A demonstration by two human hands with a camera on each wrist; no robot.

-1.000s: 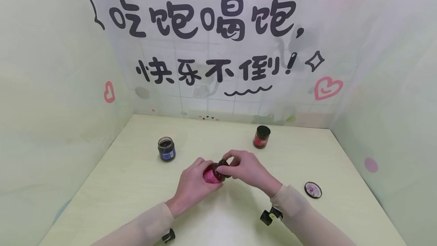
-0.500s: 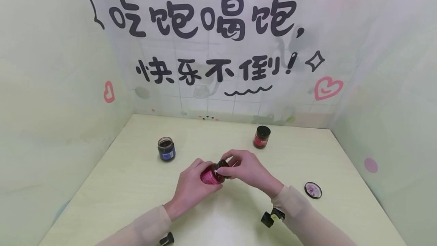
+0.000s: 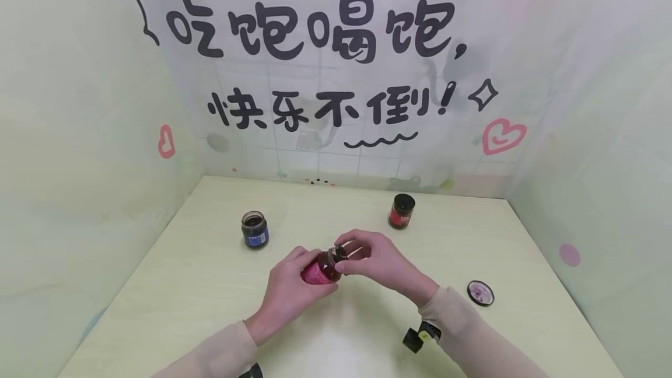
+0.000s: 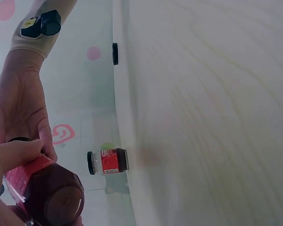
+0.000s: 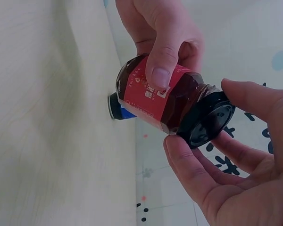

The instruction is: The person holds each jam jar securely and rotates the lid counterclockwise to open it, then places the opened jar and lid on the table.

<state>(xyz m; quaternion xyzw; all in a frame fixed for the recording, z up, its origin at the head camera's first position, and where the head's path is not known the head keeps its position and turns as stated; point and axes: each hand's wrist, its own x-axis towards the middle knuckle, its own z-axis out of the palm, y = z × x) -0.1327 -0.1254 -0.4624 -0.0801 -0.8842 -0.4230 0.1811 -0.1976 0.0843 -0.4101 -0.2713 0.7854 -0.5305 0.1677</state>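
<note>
A glass jar [image 3: 315, 273] with a pink-red label and dark contents is held tilted above the table, its mouth towards the right. My left hand [image 3: 291, 284] grips it round the body; in the right wrist view the thumb lies across the label. At the mouth is a black lid [image 5: 207, 120], pinched at its edge by the thumb and fingers of my right hand [image 3: 375, 258]. The lid sits askew on the neck, and glass thread shows along one side. In the left wrist view the jar's base [image 4: 63, 202] faces the camera.
An open jar [image 3: 255, 231] with a blue label stands at the back left. At the back right is a closed jar [image 3: 402, 212] with a red label and black lid. A loose lid [image 3: 480, 293] lies inner side up near the right sleeve. Walls enclose the table [image 3: 173, 284].
My left hand and the jar have shifted slightly left. More of the jar's shoulder and neck now shows beside the right hand, which keeps its place at the lid.
</note>
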